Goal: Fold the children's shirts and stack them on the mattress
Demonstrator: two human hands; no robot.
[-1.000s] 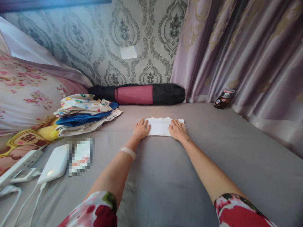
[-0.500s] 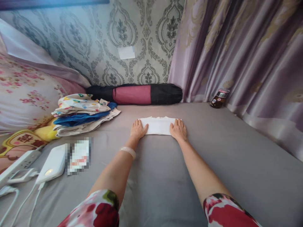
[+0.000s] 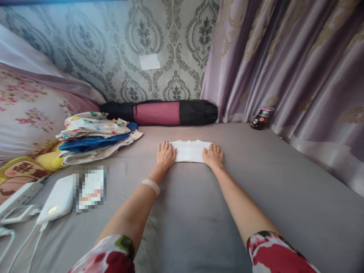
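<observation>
A white folded cloth [image 3: 190,151], wider than it is deep, lies flat on the grey bed sheet [image 3: 193,212]. Its far edge is slightly uneven. My left hand [image 3: 166,154] rests palm down on the cloth's left end, fingers stretched away from me. On the right end lies my right hand [image 3: 214,154], also flat with its fingers extended. Both hands cover the cloth's ends, so its outer corners are partly hidden. A pale bangle [image 3: 151,185] circles my left wrist.
At left is a stack of folded clothes [image 3: 96,132], with a white power bank [image 3: 55,199], a power strip [image 3: 21,195] and cables nearer. A black and pink roll [image 3: 156,113] lies along the wall. A bottle [image 3: 261,118] stands by the curtain [image 3: 244,68].
The view has shifted slightly, so the surroundings sit a little further left. My left fingers and thumb are drawn a bit closer together; both hands stay on the cloth.
</observation>
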